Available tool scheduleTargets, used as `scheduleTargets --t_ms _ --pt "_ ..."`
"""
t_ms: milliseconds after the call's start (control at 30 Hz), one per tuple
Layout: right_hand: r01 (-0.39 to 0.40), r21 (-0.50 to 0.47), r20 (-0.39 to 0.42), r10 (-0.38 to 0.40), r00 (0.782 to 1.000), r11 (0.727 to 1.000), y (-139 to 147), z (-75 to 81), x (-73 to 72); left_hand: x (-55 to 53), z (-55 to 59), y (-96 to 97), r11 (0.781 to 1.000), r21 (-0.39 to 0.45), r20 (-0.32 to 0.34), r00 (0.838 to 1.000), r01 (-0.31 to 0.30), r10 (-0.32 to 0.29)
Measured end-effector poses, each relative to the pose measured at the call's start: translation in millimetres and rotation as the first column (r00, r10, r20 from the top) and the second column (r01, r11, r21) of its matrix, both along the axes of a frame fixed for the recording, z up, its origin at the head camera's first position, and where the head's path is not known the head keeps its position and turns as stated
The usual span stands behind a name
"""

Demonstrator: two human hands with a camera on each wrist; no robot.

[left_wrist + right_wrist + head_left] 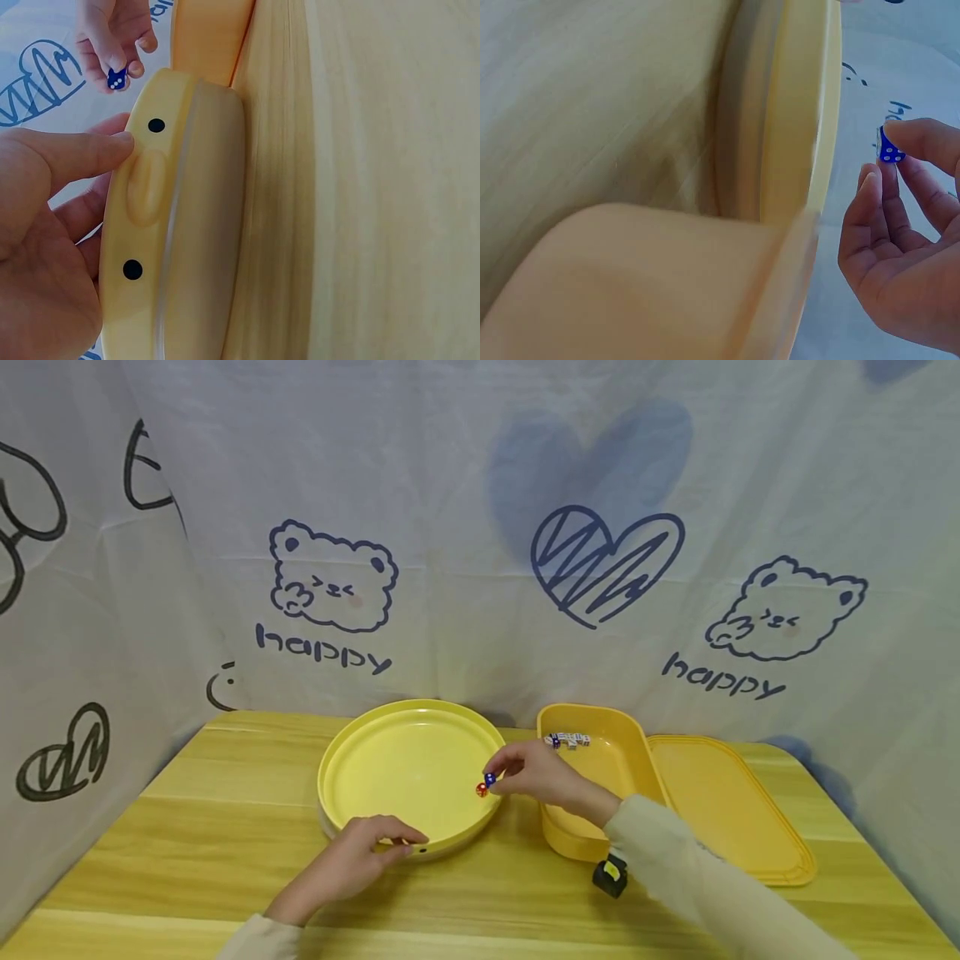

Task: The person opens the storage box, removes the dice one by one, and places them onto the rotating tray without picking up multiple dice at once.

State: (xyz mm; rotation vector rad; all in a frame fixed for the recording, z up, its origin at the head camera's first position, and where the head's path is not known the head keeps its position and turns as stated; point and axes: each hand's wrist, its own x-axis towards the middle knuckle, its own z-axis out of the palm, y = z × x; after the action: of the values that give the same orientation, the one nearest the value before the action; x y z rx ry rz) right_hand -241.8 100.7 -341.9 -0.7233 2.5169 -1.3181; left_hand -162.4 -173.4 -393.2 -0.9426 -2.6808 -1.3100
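Observation:
My right hand (542, 773) pinches a blue die (490, 779) between thumb and fingertips, over the right side of a round yellow tray (408, 768). White pips show on the blue die in both wrist views. A red die (482, 790) appears just below it, inside the tray's right rim in the head view. At the tray's near rim, my left hand (365, 853) grips the edge. Its thumb (112, 152) lies on the outer wall beside a black dot, while the other fingers reach behind the rim and are partly hidden.
Right of the tray stands an orange-yellow box (600, 768) with several white dice (573, 739) and a blue one at its far left. A flat matching lid (731, 810) lies beside it on the wooden table (172, 835). Printed cloth (450, 527) hangs behind.

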Motion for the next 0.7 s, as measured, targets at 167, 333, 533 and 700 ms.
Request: scheduleTargets --t_ms 167,333,533,700 --pt "-0.012 0.016 -0.030 0.012 0.999 1.000 -8.1 -3.1 0.6 0.2 -0.2 0.1 1.000 0.002 -0.005 1.000 0.002 -0.002" --pt "-0.036 0.039 -0.076 0.039 0.996 0.999 -12.0 -5.2 -0.1 0.5 -0.1 0.4 1.000 0.002 0.000 1.000 0.004 -0.004" --pt "-0.047 0.058 -0.097 0.052 0.994 0.997 -14.1 -6.2 0.3 1.0 0.4 0.7 1.000 0.000 0.010 1.000 0.005 -0.005" --pt "-0.034 0.070 -0.112 0.042 0.993 0.997 -14.6 -7.3 -0.1 0.8 0.5 1.1 1.000 0.001 0.022 1.000 0.005 -0.005"
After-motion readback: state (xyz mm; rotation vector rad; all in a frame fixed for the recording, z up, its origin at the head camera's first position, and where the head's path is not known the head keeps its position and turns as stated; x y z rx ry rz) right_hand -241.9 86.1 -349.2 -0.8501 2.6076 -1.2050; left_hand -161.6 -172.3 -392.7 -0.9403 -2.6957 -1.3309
